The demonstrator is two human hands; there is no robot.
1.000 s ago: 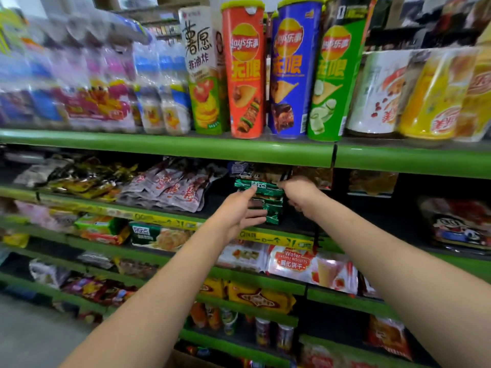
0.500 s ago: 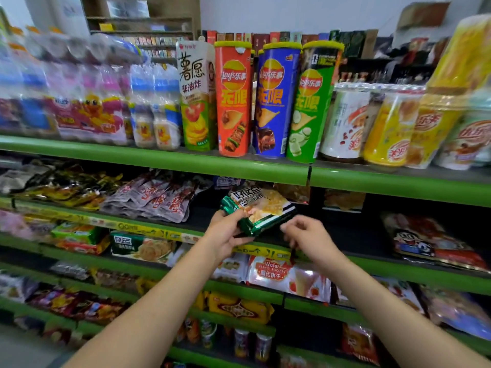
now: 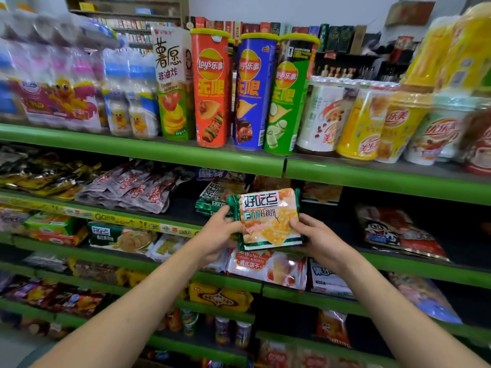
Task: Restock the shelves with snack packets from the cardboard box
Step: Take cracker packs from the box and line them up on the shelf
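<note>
Since half a second ago I've lifted the green-edged foil biscuit packet (image 3: pixel 268 217) off the matching green packet stack (image 3: pixel 212 204); left hand (image 3: pixel 216 233) and right hand (image 3: pixel 317 239) grip its sides at frame centre, face-up, probably for re-laying on the green metal shelf (image 3: pixel 398 264).

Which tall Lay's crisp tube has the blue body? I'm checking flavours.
The middle tall cardboard Lay's tube, blue-bodied, standing between the orange-red tube and the green tube.

green shelves (image 3: pixel 148 152) carry chip tubes (image 3: pixel 212 88) above flat snack packets (image 3: pixel 132 187).
</note>
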